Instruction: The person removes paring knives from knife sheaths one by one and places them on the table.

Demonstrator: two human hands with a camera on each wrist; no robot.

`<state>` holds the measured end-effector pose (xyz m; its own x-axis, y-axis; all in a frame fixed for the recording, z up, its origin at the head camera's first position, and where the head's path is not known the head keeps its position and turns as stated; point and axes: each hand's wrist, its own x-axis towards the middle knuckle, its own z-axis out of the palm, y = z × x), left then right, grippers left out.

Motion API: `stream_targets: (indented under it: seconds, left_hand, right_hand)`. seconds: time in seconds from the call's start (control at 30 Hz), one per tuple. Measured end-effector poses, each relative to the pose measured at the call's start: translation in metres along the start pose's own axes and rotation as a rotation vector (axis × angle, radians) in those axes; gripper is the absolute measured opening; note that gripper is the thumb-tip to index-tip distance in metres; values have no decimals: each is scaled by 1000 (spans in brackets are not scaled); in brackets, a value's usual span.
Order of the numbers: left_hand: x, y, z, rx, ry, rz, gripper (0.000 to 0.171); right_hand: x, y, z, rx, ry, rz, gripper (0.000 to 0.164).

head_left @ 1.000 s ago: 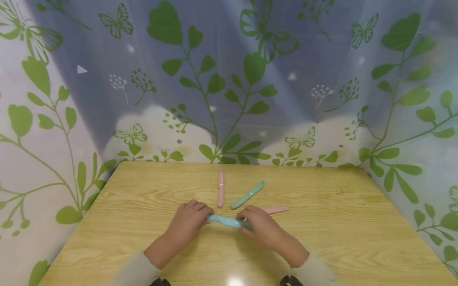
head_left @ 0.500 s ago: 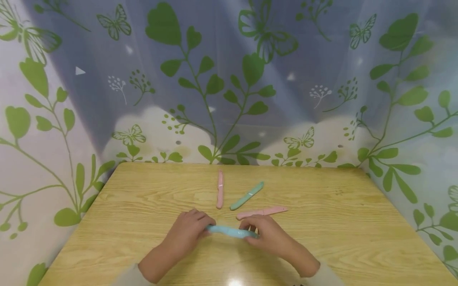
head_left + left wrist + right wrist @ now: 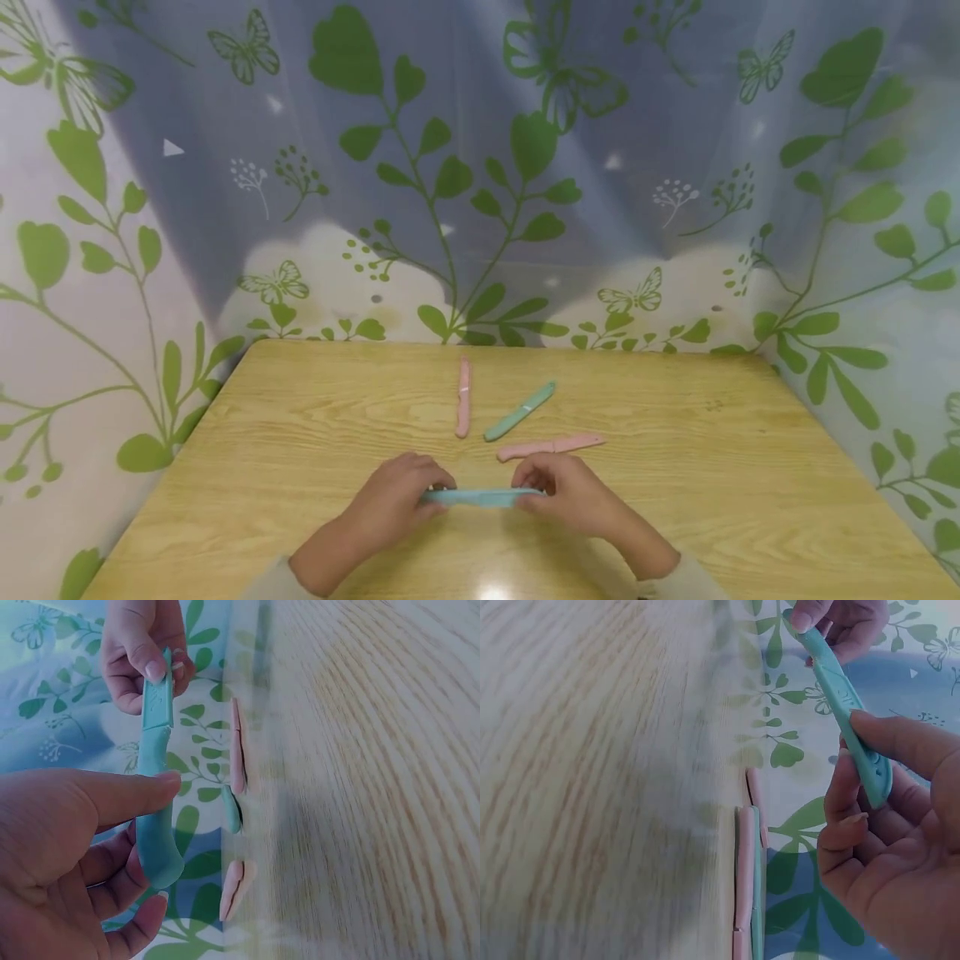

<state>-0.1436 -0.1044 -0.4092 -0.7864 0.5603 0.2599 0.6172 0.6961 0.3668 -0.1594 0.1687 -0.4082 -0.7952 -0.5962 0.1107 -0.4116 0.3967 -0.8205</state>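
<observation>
A light-blue sheathed knife [image 3: 483, 498] is held level above the table, one end in each hand. My left hand [image 3: 393, 500] pinches its curved handle [image 3: 155, 817] between thumb and fingers. At the other end, my right hand [image 3: 577, 496] pinches the sheath [image 3: 847, 709], thumb on top and fingers underneath. In both wrist views the sheath meets the handle at a narrow seam, and no bare blade shows. Just beyond the right hand lies a pink sheathed knife [image 3: 551, 447] on the table.
Farther back on the wooden table [image 3: 315, 400] lie a green sheathed knife [image 3: 519, 412], slanted, and a second pink sheathed knife [image 3: 463, 400], pointing away. A leaf-patterned curtain [image 3: 480, 208] stands behind the table's back edge and along both sides.
Both hands have drawn the blue knife nearer to the body and levelled it. The right hand has come away from over the nearer pink knife, whose handle now shows.
</observation>
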Motion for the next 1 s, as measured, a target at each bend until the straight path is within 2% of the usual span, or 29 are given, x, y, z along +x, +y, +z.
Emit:
stream_targets:
  seconds: [0.13,0.3,0.53,0.73,1.0]
  left_hand:
    - [-3,0,3,-36,-40,-39,19]
    - [0,1,1,-162,-87,-84,16]
    - [3,2,-2,-266,-146,-142,15]
    - [3,2,2,-411,-175,-138,15]
    - [4,3,4,-515,-193,-138,21]
  right_hand:
    - [-1,2,1,90,-3,36,12]
    - [1,2,-4,167,44,115,15]
    - [6,2,-6,177,103,164,20]
    - [9,2,-5,209,150,182,27]
    - [18,-1,-4,325,245,185,32]
